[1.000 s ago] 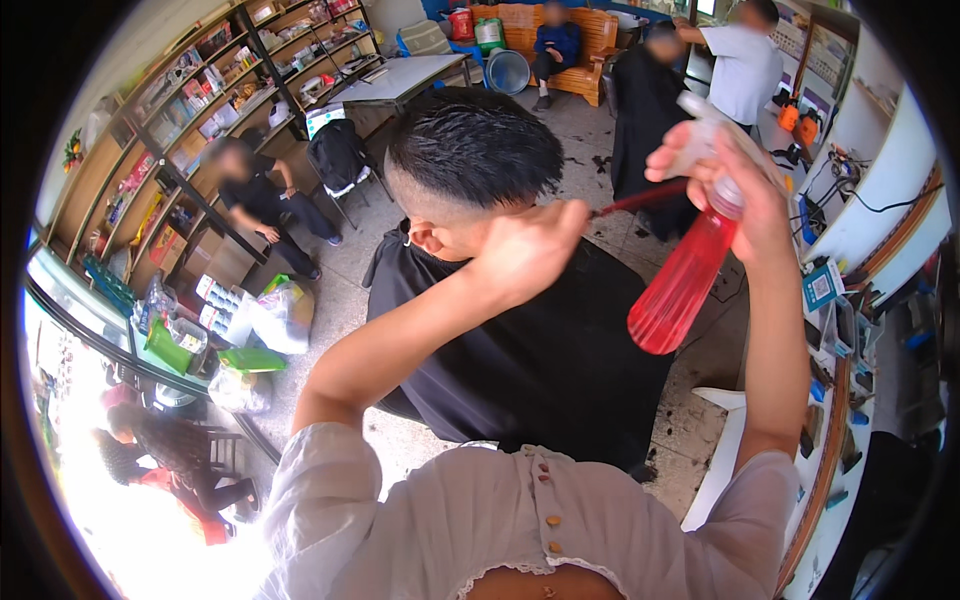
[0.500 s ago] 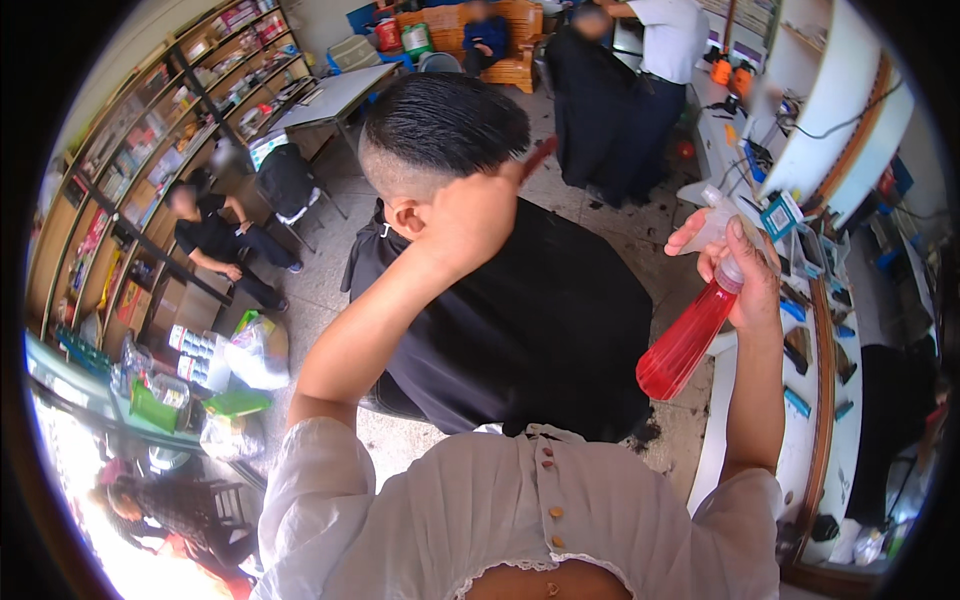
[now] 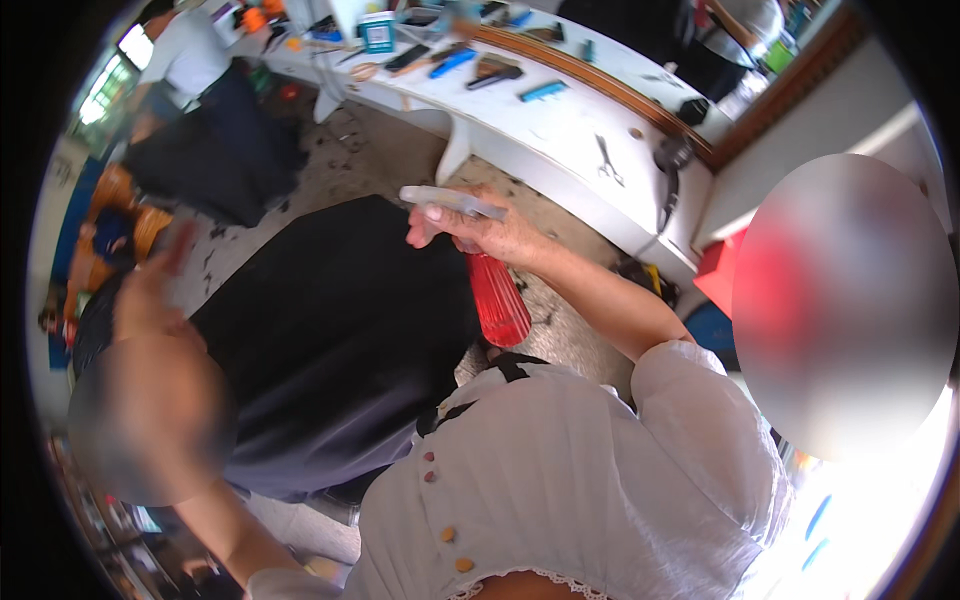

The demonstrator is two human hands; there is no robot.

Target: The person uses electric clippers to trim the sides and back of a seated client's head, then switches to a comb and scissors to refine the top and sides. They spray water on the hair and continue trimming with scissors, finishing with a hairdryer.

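My right hand (image 3: 497,232) is wrapped round the neck of a spray bottle (image 3: 497,305) with a clear trigger head and red body. It tilts over the near right edge of a black cape (image 3: 330,330). The cape covers a seated person, whose dark hair (image 3: 95,325) shows at the far left. Beside that head is my left hand (image 3: 148,305), partly blurred. A narrow dark red comb (image 3: 181,247) sticks out from its fingers, and the rest of the comb is hidden.
A white counter (image 3: 565,130) along a mirror holds scissors (image 3: 608,162), a hair dryer (image 3: 674,165), a blue comb (image 3: 543,92) and a blue clipper (image 3: 453,63). Another person in a white shirt (image 3: 190,62) stands at the back left beside a dark-caped figure. Cut hair lies on the floor.
The view has swung right, so the seated person and my left hand now appear at the far left. The counter shows more fully. Both hands keep hold of their things.
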